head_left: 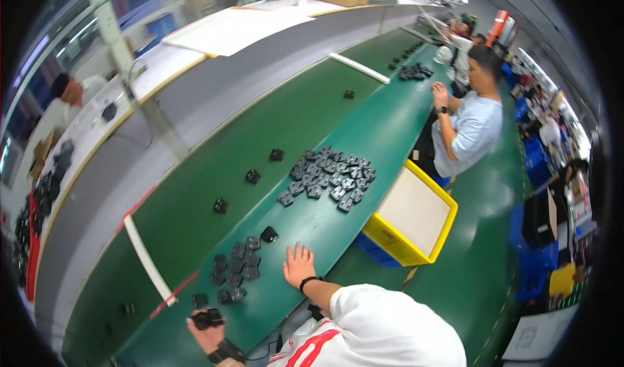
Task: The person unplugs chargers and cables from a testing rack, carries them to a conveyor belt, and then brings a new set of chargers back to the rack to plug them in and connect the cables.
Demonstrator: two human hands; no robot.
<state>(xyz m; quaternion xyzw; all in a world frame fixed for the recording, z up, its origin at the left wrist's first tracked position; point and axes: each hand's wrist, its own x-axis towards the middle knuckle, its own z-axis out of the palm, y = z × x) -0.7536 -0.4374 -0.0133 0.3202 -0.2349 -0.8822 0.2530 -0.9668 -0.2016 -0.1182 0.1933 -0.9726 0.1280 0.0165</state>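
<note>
My left hand (207, 338) is at the lower left, closed around a small black plastic part (208, 319) just above the green work surface (318, 227). Its exact kind cannot be made out. My right hand (298, 266) lies palm down on that surface, fingers spread, with nothing in it. Between and beyond my hands sits a loose cluster of similar black parts (236, 263), and a single black part (268, 234) lies up and to the left of my right fingers. Farther off, a larger group of dark grey parts (328, 173) covers the surface.
Beside the surface runs a darker green conveyor belt (195, 237) carrying spaced black parts (252, 176). White bars (148, 260) cross it. A yellow crate (448, 227) stands at the right edge on a blue one (377, 253). A co-worker (478, 123) sits farther along.
</note>
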